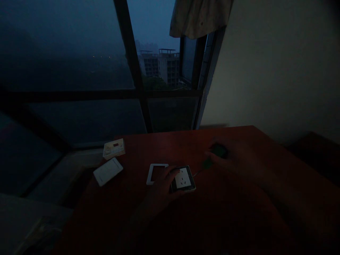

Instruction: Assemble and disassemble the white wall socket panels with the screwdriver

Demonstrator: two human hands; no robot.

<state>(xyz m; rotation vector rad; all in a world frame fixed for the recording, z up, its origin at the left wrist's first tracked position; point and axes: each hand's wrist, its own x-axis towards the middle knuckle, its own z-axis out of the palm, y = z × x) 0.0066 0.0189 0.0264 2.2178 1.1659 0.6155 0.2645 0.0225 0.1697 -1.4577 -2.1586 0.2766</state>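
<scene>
My left hand (166, 184) grips a wall socket (183, 178) from its left side, fingers over the top edge and thumb along the near edge. The socket has a white face with several slots and a dark surround. In my right hand (228, 157) is a screwdriver (208, 162) with a green handle. Its thin shaft points down to the left, and the tip is at the socket's right edge; the dim light hides whether they touch. Just behind my left hand lies a white square frame (150, 174), partly covered by the fingers.
On the left of the reddish table (180, 145) lie a white rectangular plate (108, 171) and a small printed box (114, 148), both near the table's left edge. Behind the table stands a large window (143, 94), with a pale wall (265, 71) on the right. The room is very dark.
</scene>
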